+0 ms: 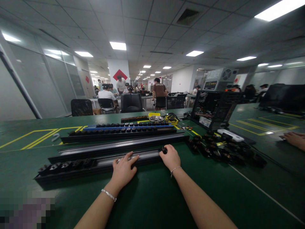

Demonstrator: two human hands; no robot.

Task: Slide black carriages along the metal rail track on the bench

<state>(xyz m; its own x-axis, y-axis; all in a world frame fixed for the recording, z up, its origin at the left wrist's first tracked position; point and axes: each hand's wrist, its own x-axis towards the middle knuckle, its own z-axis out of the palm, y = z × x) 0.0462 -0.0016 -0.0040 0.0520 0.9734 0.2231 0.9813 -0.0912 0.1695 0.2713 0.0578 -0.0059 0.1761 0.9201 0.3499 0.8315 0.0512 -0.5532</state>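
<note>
My left hand point(123, 168) lies flat, fingers apart, on the front edge of the nearest long black rail point(71, 168), pressing it to the green table. My right hand point(169, 156) is closed in a pinch on a small black socket module point(164, 149) at the rail's right end. Several like modules sit in the left part of that rail. A second, empty rail point(119, 146) lies just behind, and a third rail point(114, 133) filled with modules lies behind that.
A heap of loose black modules point(224, 149) lies to the right, with an open computer case point(212, 109) behind it. Another person's hand point(295, 139) rests at the far right. A metal dish point(156, 118) sits further back. People and chairs fill the room behind.
</note>
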